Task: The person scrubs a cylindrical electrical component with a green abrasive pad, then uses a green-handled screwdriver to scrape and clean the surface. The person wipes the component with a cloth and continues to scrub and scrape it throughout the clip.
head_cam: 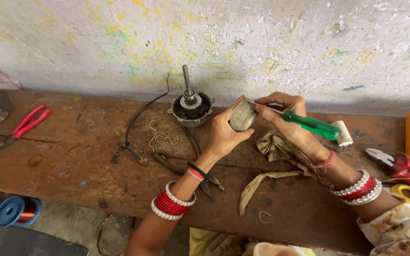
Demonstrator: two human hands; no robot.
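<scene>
Round metal cover gripped upright in left hand above desk, beside motor housing. Right hand closed round green screwdriver, tip at cover's rim. Prying step, seemingly; steady leverage needed next, fingers clear of the tip.

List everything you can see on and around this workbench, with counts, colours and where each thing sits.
Round metal part: one, grey, held in the left hand.
Screwdriver: one, green handle, in the right hand, tip at the metal part.
Motor with shaft: one, grey, bench centre by the wall.
Black cable: one, left of the motor.
Red pliers: one, bench left.
Rag: one, khaki, under the right wrist.
Wire spool: one, blue, floor lower left.
Cutters: one, red handles, bench right.
Bench: one, rusty brown.
Left hand, right hand: red and white bangles.
</scene>
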